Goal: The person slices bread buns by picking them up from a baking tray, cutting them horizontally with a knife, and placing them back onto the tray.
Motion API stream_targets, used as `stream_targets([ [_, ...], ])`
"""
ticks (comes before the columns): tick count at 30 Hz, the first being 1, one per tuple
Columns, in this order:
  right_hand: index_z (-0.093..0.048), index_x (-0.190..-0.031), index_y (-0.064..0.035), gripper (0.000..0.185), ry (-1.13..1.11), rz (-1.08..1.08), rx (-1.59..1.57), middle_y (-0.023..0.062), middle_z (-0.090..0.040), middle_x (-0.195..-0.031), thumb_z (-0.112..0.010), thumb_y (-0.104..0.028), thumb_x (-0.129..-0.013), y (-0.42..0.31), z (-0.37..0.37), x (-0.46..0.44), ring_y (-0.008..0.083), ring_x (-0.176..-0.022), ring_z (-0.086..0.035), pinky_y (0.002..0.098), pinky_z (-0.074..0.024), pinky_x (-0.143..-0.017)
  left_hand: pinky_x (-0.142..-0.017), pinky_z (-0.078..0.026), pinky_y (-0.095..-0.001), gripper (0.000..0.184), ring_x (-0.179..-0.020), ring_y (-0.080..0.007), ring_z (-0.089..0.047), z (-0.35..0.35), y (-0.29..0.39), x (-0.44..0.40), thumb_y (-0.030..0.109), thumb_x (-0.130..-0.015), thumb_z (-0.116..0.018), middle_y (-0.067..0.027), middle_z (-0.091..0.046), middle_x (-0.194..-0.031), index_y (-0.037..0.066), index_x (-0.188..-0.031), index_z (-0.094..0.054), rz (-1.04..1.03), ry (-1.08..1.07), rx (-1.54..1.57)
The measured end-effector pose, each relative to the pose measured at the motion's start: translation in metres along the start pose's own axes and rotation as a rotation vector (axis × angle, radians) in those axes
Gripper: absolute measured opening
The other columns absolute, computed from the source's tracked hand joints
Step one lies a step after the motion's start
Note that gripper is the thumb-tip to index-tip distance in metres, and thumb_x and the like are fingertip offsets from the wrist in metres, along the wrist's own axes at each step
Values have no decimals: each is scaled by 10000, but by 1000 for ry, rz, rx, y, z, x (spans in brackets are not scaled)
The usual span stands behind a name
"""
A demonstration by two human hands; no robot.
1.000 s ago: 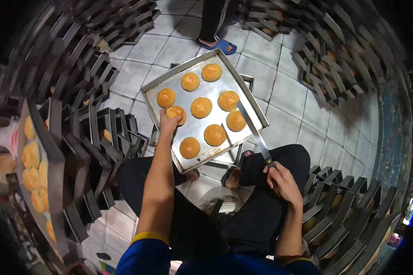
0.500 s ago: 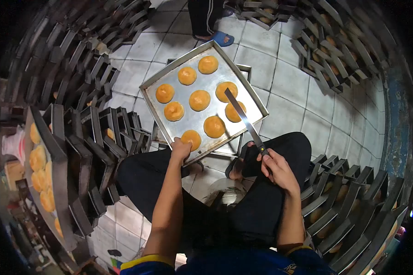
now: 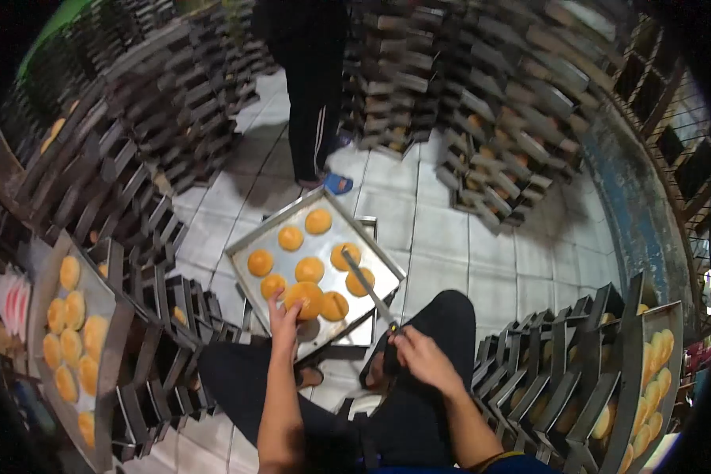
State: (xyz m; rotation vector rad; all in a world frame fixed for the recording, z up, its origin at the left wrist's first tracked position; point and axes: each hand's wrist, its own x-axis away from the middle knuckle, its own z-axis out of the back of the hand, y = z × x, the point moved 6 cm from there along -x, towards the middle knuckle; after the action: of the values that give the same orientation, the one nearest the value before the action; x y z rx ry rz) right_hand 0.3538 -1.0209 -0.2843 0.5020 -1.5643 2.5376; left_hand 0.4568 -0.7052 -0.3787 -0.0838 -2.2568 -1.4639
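Bun [image 3: 305, 299] raised, in left hand [image 3: 284, 322].

Loc: bakery, prob. | buns [image 3: 310, 269] | tray stacks [image 3: 549, 375] all rnd | tiled flr [image 3: 442, 225]

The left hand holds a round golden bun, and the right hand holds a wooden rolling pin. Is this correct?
Not the rolling pin: in the head view, the right hand holds a long straight metal knife. The left hand does hold a round golden bun.

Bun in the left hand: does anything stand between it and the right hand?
Another bun and the tray's rim lie between the held bun and the right hand, though the held bun looks raised, perhaps clearing both.
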Motion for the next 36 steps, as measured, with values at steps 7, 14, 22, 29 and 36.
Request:
stream_targets([
  [7, -547, -1129, 25, 297, -125, 191, 15, 280, -710, -795, -541, -272, -1121, -82, -36, 35, 484, -821, -735, 573, -547, -716, -1129, -496, -552, 431, -1333, -307, -629, -28, 38, 21, 368, -1051, -594, -93, -650, -1434, 122, -1405, -593, -36, -273, 617],
  [14, -560, -1130, 22, 242, -7, 291, 211, 333, -699, -833, -533, -217, -1117, -124, -57, 62, 543, -829, -701, 632, -535, -725, -1007, -569, -468, 496, -1149, -273, -709, -25, 53, 28, 483, -1052, -544, -88, -727, -1254, 96, -1344, -650, -30, -171, 745],
  [22, -538, -1131, 38, 232, -56, 298, 311, 323, -680, -775, -532, -195, -1123, -136, -70, 73, 536, -759, -685, 632, -505, -681, -963, -591, -471, 361, -1126, -228, -721, -11, 48, 19, 435, -1091, -558, -31, -729, -1204, 132, -1256, -664, -36, -177, 767],
  [29, -529, -1140, 27, 216, -62, 257, 357, 309, -678, -744, -529, -188, -1122, -144, -68, 75, 532, -734, -682, 621, -520, -671, -1029, -554, -422, 368, -1159, -213, -702, -13, 47, 20, 421, -1083, -574, -32, -728, -1214, 117, -1268, -665, -3, -147, 730],
  [36, -521, -1122, 23, 235, -83, 173, 426, 327, -664, -726, -524, -212, -1121, -145, -58, 81, 546, -725, -680, 644, -526, -677, -1039, -549, -414, 397, -1171, -208, -692, -19, 46, 20, 372, -1073, -585, -44, -713, -1243, 85, -1339, -655, -12, -251, 665],
])
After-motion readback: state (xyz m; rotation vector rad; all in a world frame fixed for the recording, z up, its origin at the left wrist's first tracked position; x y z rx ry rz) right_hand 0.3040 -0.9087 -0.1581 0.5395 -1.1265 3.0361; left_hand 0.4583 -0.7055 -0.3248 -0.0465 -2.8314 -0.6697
